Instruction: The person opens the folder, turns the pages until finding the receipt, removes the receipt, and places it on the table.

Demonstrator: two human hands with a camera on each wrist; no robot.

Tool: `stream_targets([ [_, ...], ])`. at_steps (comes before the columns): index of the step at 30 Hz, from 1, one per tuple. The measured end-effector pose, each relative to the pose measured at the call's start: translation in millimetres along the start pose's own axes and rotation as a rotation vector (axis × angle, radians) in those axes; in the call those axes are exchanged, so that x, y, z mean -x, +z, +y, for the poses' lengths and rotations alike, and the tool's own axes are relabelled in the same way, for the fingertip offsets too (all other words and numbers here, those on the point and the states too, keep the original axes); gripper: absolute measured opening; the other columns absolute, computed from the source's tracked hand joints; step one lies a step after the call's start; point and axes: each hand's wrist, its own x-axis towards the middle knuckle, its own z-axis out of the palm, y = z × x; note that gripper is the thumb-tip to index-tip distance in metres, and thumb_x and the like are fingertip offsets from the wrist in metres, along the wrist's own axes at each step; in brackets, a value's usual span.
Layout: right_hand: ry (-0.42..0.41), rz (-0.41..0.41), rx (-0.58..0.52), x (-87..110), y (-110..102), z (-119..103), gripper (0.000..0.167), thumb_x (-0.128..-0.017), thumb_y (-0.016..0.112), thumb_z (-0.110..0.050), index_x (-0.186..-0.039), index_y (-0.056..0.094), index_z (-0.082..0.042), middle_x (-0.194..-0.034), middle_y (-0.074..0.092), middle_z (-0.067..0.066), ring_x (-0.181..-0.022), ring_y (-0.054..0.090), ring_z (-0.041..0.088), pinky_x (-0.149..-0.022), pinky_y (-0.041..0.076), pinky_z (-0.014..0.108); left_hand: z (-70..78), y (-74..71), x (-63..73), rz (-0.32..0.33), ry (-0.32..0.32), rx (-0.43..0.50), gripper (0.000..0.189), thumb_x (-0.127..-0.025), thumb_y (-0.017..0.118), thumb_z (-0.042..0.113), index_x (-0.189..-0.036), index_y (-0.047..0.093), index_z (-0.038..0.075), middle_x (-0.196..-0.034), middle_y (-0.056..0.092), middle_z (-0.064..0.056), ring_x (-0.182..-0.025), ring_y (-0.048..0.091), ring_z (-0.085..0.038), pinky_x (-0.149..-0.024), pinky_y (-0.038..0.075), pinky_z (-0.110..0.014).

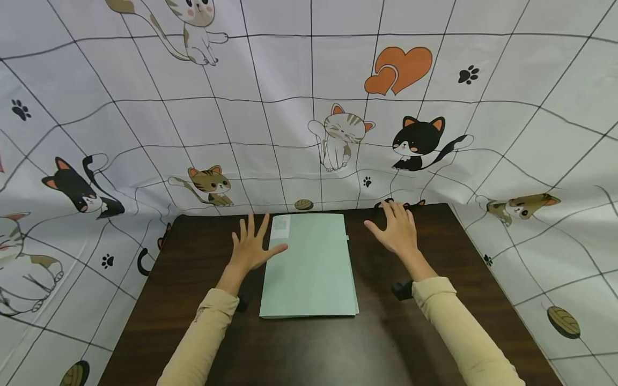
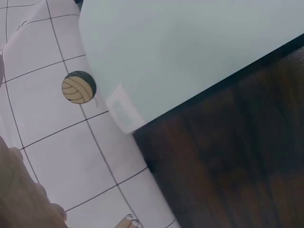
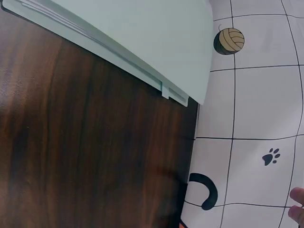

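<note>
A pale green file folder (image 1: 309, 268) lies closed on the dark wooden table, with a white label (image 1: 280, 227) at its upper left corner. In the right wrist view, papers (image 3: 71, 21) show along the folder's side, and a small tab (image 3: 165, 90) sticks out there. My left hand (image 1: 251, 249) hovers by the folder's left edge, fingers spread, its thumb reaching over the cover. Off to the folder's right, my right hand (image 1: 397, 230) is held with spread fingers, apart from it. Neither hand holds anything.
The wooden table (image 1: 309, 348) ends at the back against a white sheet (image 1: 289, 123) printed with cats, paw prints and grid lines. The sheet also rises along both sides. A dark wrist device (image 1: 402, 290) is strapped at the right wrist.
</note>
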Motion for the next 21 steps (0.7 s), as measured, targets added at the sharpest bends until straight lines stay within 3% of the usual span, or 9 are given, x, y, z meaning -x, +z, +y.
stream_targets([
  [6,0.027,0.035,-0.117,2.4,3.7,-0.4,0.075,-0.092,0.056,-0.050,-0.149,0.035,-0.006,-0.152,0.039,0.023,-0.142,0.033,0.040,-0.118,0.021,0.056,-4.7,4.4,5.6,-0.027,-0.021,0.028,0.104,-0.083,0.058,0.067,-0.158,-0.002,0.025,-0.162,-0.018,-0.021,-0.149,-0.006,-0.050,-0.111,0.006,-0.076],
  [10,0.088,0.007,-0.221,6.5,6.3,-2.3,0.074,-0.093,0.055,-0.050,-0.151,0.034,-0.008,-0.152,0.039,0.023,-0.141,0.035,0.042,-0.118,0.022,0.058,-6.6,8.7,9.1,-0.037,-0.030,0.062,0.105,-0.083,0.058,0.067,-0.158,-0.002,0.024,-0.162,-0.017,-0.022,-0.149,-0.005,-0.050,-0.111,0.007,-0.075],
  [17,0.229,-0.054,-0.353,21.5,20.9,0.1,0.074,-0.095,0.053,-0.052,-0.151,0.033,-0.009,-0.148,0.044,0.020,-0.135,0.041,0.043,-0.108,0.036,0.059,-12.3,27.0,18.6,-0.094,-0.043,0.182,0.107,-0.083,0.060,0.066,-0.157,-0.008,0.028,-0.162,-0.019,-0.021,-0.150,-0.003,-0.047,-0.113,0.009,-0.072],
  [21,0.273,-0.059,-0.410,28.6,31.7,2.5,0.072,-0.095,0.053,-0.050,-0.150,0.034,-0.008,-0.148,0.044,0.020,-0.136,0.040,0.042,-0.109,0.035,0.059,-15.5,38.2,24.5,-0.108,-0.049,0.241,0.109,-0.082,0.063,0.064,-0.157,-0.009,0.030,-0.162,-0.018,-0.022,-0.149,0.005,-0.050,-0.114,0.012,-0.071],
])
